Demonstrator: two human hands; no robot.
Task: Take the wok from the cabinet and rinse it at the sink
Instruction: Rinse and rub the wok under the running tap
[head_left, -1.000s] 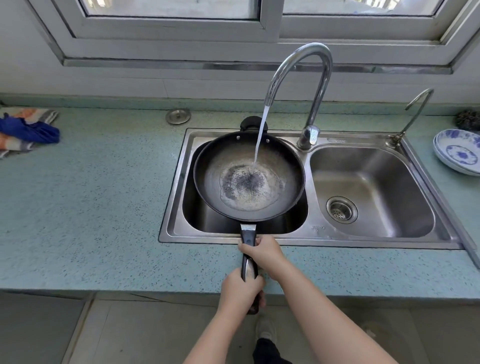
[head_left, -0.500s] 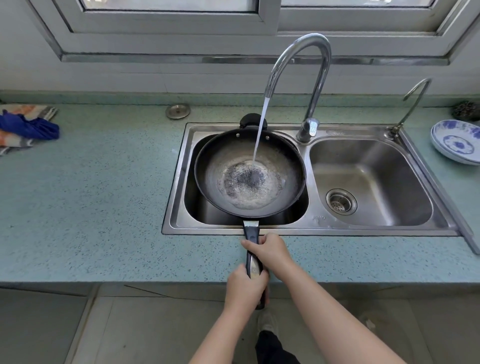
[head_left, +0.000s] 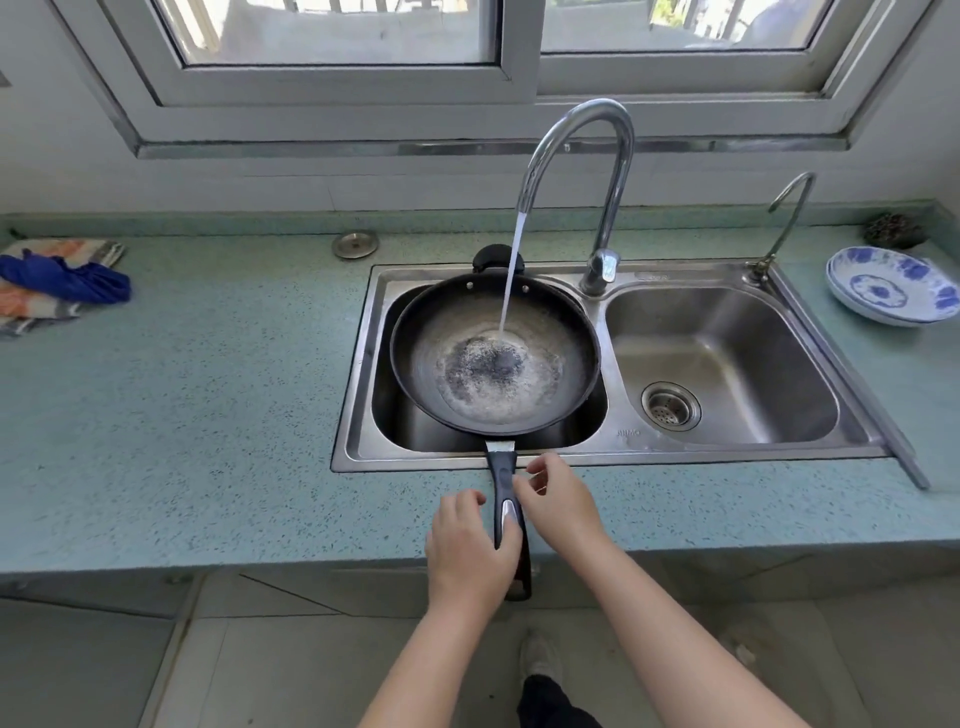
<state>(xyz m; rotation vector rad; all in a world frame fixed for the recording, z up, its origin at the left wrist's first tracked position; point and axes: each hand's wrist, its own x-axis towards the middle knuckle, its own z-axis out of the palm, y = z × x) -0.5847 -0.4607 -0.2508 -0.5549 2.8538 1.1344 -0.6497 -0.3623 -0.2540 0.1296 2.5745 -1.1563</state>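
Teal speckled counter (head_left: 171, 415) under window, double steel sink (head_left: 618, 449) set in. Wok (head_left: 493, 353) sits in left basin, long axis front to back, handle (head_left: 505, 499) pointing toward person across counter edge. Faucet (head_left: 602, 156) stream lands in wok. Half second earlier both hands gripped handle; now left hand (head_left: 470, 551) rests loosely on it, fingers relaxed, right hand (head_left: 558, 501) released, fingers spread beside it.
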